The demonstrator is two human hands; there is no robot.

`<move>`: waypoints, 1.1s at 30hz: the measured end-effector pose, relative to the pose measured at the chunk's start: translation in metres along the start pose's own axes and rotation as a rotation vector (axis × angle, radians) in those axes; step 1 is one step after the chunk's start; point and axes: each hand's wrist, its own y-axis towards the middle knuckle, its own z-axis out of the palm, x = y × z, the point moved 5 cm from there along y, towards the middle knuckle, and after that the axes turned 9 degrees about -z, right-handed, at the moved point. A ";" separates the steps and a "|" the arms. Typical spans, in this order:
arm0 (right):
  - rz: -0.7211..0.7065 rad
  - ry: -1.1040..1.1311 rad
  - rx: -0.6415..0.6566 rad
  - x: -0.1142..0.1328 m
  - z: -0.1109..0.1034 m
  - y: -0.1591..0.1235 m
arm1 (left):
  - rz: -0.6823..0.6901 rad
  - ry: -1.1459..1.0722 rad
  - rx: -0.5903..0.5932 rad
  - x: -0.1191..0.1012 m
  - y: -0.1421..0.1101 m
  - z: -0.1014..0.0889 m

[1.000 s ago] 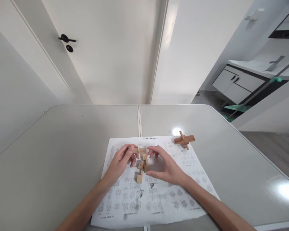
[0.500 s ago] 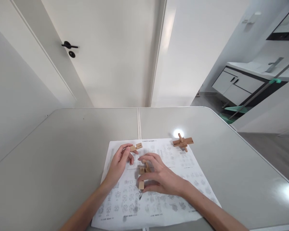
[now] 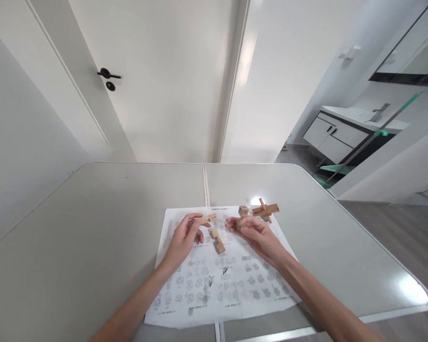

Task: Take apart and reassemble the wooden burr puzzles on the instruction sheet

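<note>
My left hand [image 3: 188, 233] pinches a light notched wooden puzzle piece [image 3: 211, 217] between thumb and fingers, over the upper part of a printed paper sheet [image 3: 231, 304]. My right hand [image 3: 258, 232] is closed on a wooden puzzle piece [image 3: 243, 210], whose squarish end sticks up above the fingers; the rest is hidden by the hand. Between the two hands, another notched wooden piece [image 3: 217, 241] lies on the paper. Just beyond my right hand sits a cross of darker interlocked wooden pieces [image 3: 267, 210], at the sheet's upper right edge.
The paper rests on a grey table [image 3: 92, 228] with a seam down its middle. A closed white door [image 3: 164, 85] stands beyond the far edge. Off to the right are a sink cabinet [image 3: 337, 130] and a pole with green parts [image 3: 380, 133].
My right hand has lifted a wooden piece off the paper and moved up and right, leaving one notched piece lying there. My left hand keeps its piece. The camera view has shifted slightly.
</note>
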 end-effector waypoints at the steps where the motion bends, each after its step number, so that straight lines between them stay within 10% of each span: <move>1: 0.005 -0.093 -0.006 0.000 0.002 -0.003 | 0.005 0.001 0.013 0.001 -0.001 0.001; 14: -0.032 -0.262 0.020 0.004 0.045 -0.021 | 0.047 0.001 0.069 0.003 -0.009 0.006; 33: -0.145 -0.365 -0.377 -0.033 0.059 -0.031 | 0.008 -0.044 0.118 0.001 -0.021 0.020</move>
